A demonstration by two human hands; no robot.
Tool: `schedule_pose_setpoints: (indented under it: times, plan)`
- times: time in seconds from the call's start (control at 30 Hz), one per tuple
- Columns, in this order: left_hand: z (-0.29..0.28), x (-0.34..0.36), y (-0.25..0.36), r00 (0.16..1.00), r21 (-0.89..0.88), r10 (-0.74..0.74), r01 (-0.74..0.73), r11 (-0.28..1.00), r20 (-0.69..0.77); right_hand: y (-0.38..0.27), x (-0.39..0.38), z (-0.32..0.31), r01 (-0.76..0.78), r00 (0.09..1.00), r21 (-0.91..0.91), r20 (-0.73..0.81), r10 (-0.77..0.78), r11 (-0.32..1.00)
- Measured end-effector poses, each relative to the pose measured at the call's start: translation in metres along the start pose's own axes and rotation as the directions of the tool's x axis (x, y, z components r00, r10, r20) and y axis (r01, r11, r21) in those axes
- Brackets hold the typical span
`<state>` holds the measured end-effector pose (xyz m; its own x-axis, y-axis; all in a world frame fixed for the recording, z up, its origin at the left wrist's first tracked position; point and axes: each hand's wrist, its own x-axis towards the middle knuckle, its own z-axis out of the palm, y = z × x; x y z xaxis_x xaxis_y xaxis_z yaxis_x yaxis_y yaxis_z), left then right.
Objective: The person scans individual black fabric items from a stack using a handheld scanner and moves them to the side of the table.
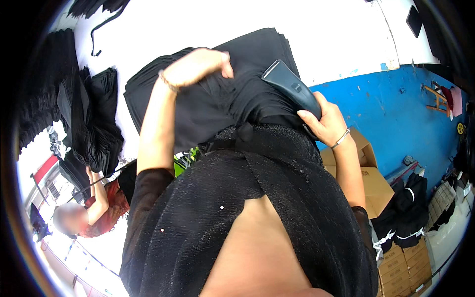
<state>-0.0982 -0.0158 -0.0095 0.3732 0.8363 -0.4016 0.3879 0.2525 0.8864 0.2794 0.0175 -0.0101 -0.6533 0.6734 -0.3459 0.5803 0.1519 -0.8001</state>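
My right hand [329, 121] is wrapped round the lower end of a dark blue-grey electric clipper [292, 86]. The clipper's wide, pale-edged head points up and left, above a stack of black fabric pieces [190, 116]. The stack fans out in many thin layers on the white table, close against my body. Its layers bunch into folds near the clipper. Over the left part of the stack is my left hand [200, 64], bent at the wrist with the thumb toward the clipper. Motion smears it and its fingers are mostly hidden, so its grip does not show.
More black fabric stacks [101, 119] hang at the left edge of the white table [336, 34]. A phone [414, 22] lies at the far right. Cardboard boxes [378, 190] and black bundles [408, 213] stand to my right. At lower left, another person [106, 208] handles black fabric.
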Motion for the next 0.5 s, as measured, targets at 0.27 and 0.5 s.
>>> schedule_pose_setpoints:
  times: [0.27, 0.5]
  plan:
    - [0.073, 0.066, -0.015, 0.787, 0.619, 0.140, 0.346, 0.705, -0.600, -0.006, -0.014, -0.019, -0.175, 0.984, -0.315, -0.091, 0.154, 0.933]
    - [0.070, 0.068, -0.023, 0.672, 0.690, 0.361, 0.314, 0.652, -0.647, -0.036, 0.070, -0.002, -0.203, 0.971, -0.290, -0.180, 0.155, 0.935]
